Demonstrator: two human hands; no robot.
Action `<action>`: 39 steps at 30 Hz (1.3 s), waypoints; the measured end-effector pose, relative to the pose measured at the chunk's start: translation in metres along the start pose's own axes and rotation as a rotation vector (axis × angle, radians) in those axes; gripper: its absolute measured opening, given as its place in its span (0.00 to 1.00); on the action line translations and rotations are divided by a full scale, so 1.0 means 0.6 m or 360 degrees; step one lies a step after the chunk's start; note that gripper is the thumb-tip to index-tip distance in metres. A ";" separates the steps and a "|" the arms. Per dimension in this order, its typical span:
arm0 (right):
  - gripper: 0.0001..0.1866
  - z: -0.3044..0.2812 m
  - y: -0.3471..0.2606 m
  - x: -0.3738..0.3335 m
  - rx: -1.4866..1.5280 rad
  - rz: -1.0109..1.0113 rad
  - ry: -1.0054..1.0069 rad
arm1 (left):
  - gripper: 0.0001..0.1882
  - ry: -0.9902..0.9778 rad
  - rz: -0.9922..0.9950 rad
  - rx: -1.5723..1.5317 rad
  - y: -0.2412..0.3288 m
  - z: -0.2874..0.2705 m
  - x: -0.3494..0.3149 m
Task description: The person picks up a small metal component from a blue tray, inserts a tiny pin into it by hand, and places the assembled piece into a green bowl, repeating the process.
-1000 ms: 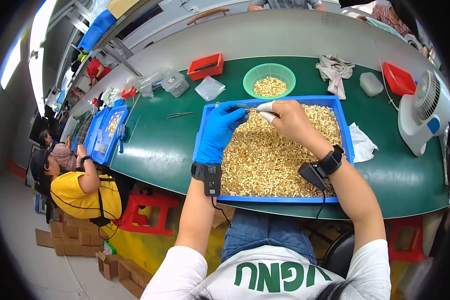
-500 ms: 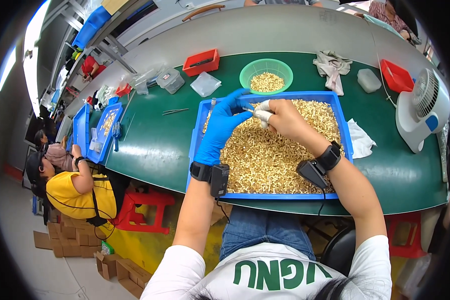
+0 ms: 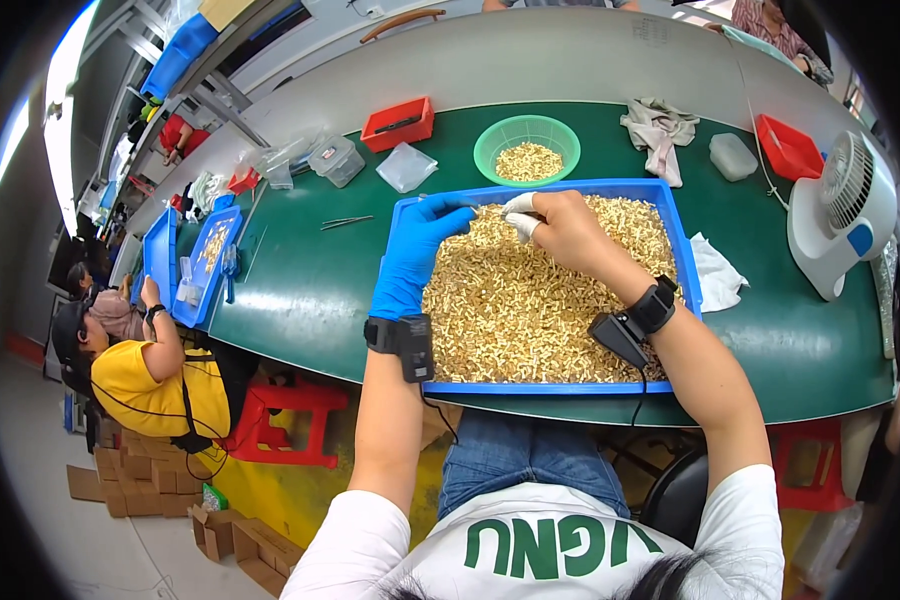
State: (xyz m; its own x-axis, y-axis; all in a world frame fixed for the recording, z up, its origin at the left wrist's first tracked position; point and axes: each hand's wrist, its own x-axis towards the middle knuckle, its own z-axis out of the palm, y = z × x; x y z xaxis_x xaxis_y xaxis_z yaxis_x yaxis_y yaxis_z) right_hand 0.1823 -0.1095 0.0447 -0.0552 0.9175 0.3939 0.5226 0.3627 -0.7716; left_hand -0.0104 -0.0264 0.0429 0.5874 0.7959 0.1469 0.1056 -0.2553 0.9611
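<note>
Tabletop [image 3: 295,290] in dark green carries a blue tray [image 3: 550,388] near its close edge, with a pale green colander [image 3: 490,150] just beyond the tray's far rim. Above the tray's far part, the blue-gloved left hand [image 3: 415,245] and the right hand [image 3: 568,232], with its white finger covers [image 3: 521,203], point their bunched fingertips at each other, though whether either pinches anything I cannot tell. Small brass-coloured pieces [image 3: 530,320] fill the tray beneath both hands and lie heaped in the colander.
</note>
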 end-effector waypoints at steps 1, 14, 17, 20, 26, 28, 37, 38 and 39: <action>0.09 0.000 -0.004 -0.001 0.0020 0.0014 -0.0005 | 0.07 0.0041 -0.0061 -0.0294 0.001 -0.003 -0.001; 0.08 -0.003 -0.017 0.001 0.0077 0.0030 0.0021 | 0.07 0.0051 -0.0088 -0.1383 -0.014 0.028 0.002; 0.08 -0.004 -0.014 0.001 0.0067 0.0043 0.0033 | 0.07 0.0061 -0.0127 -0.1434 -0.006 0.041 -0.001; 0.08 -0.006 -0.012 0.001 0.0055 0.0037 0.0039 | 0.07 0.0068 -0.0096 -0.1360 -0.009 0.042 0.002; 0.08 -0.006 -0.020 0.004 0.0482 0.0434 -0.0088 | 0.07 0.0149 0.0050 -0.0666 -0.001 0.054 0.002; 0.08 -0.003 -0.020 0.004 0.0680 0.0593 -0.0120 | 0.07 0.0130 0.0009 -0.0748 -0.008 0.055 0.002; 0.09 0.008 -0.009 -0.004 0.0347 0.0244 0.0031 | 0.08 0.0076 -0.0003 -0.0439 -0.015 0.051 0.003; 0.10 0.011 0.002 -0.003 0.0095 0.0067 0.0080 | 0.08 0.0069 0.0022 -0.0264 -0.015 0.050 0.003; 0.10 0.010 0.009 -0.003 -0.0157 -0.0109 0.0128 | 0.08 0.0067 0.0023 -0.0266 -0.014 0.047 0.005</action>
State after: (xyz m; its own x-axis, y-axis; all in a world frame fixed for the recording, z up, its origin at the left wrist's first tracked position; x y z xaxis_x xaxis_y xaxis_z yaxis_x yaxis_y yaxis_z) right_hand 0.1801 -0.1079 0.0366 -0.0272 0.8735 0.4861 0.6011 0.4028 -0.6902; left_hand 0.0132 -0.0377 0.0285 0.5532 0.8161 0.1673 -0.0396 -0.1748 0.9838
